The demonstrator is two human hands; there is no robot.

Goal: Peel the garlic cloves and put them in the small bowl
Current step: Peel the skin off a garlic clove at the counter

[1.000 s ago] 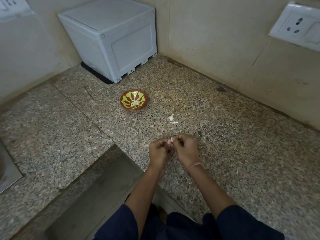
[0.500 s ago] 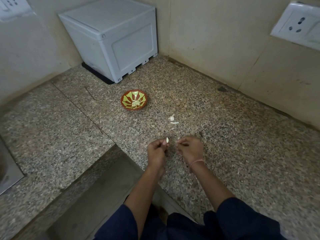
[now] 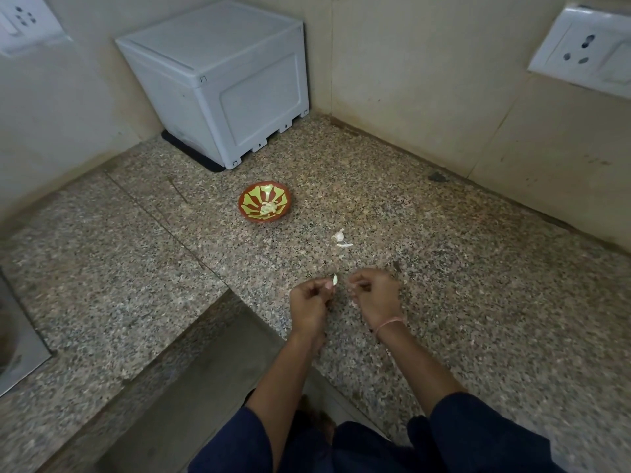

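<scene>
Pinching small pale garlic clove (image 3: 335,279) in left hand (image 3: 310,302) grip, clove poking up above it; right hand (image 3: 375,295) just beside, not touching, fingers curled, contents can't tell.

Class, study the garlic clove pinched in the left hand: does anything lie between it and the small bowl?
Nothing visible does. The garlic scraps on the counter lie to the right of the straight path from the garlic clove to the small bowl.
</scene>
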